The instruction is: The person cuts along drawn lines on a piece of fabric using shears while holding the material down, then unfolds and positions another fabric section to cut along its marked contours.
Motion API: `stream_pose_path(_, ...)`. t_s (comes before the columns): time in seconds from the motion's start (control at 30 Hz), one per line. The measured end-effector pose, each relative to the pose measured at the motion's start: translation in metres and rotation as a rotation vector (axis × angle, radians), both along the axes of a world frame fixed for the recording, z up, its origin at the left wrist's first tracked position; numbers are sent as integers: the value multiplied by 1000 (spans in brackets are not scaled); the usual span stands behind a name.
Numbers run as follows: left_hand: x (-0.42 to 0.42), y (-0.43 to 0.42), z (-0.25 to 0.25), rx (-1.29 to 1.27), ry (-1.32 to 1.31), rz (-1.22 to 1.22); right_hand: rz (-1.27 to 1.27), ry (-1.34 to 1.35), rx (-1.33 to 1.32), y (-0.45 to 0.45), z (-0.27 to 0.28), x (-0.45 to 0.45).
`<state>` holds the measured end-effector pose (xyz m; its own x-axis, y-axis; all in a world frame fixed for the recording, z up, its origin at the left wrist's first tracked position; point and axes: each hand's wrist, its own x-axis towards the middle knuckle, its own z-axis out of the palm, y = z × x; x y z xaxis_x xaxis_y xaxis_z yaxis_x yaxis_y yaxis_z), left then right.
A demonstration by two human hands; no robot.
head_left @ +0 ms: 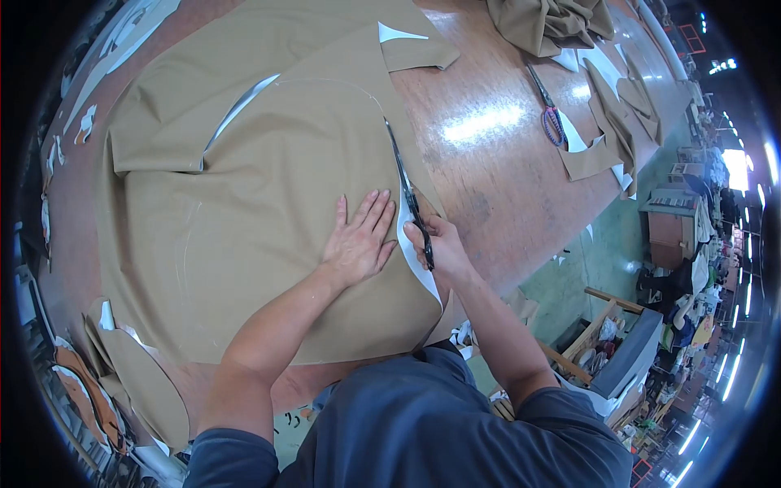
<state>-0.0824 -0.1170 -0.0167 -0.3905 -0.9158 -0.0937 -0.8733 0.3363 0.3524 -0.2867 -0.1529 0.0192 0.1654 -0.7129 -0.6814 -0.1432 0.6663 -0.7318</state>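
A large tan sheet of leather-like material (268, 203) with a white underside lies spread over the table, marked with thin pale curved lines. My left hand (360, 238) rests flat on it with fingers stretched out, just left of a cut. My right hand (439, 244) grips a pair of black-handled scissors (399, 167). Their long blades point away from me along the cut, tips near the pale line at the sheet's right side. Beside the blades the cut edge curls up and shows white. Part of the handles is hidden by my fingers.
On the brown table (480, 138), a second pair of scissors (547, 106) lies at the upper right. Tan offcuts (610, 106) and a crumpled tan heap (553, 23) lie near it. More cut pieces (142, 374) sit at lower left. A wooden-framed bin (606, 350) stands right of the table.
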Motion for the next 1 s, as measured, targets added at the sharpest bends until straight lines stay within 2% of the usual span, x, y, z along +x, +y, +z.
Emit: stream_pose_path(1.0,1,3,0,-5,-1,-12,-9,38,16,1,1,-5)
